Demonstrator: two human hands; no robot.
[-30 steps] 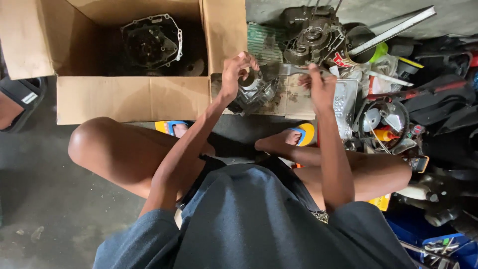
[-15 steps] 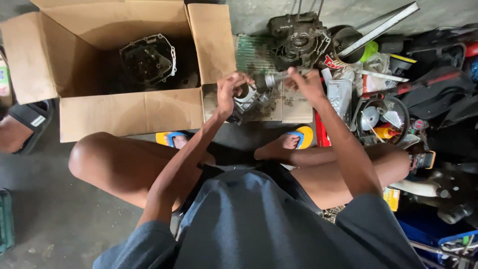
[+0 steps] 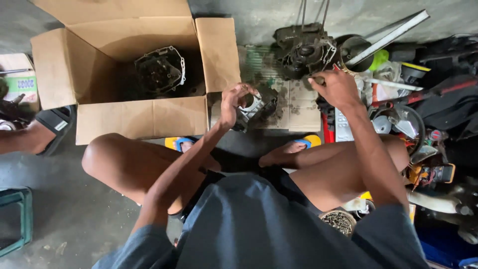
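We sit on the floor over greasy engine parts on stained cardboard.

Our left hand [image 3: 234, 102] curls closed around a grey metal engine part [image 3: 256, 107] on the cardboard sheet [image 3: 298, 102], just right of the open cardboard box [image 3: 134, 119]. Our right hand [image 3: 338, 87] rests against the dark engine casing [image 3: 301, 50] farther off; whether it grips we cannot tell. Another casing [image 3: 159, 69] lies inside the box. Right, crowded tool clutter [image 3: 423, 119] leaves little room; left, bare concrete floor [image 3: 59, 209]. A white-and-green packet [image 3: 20, 82] is cut off at the left edge.
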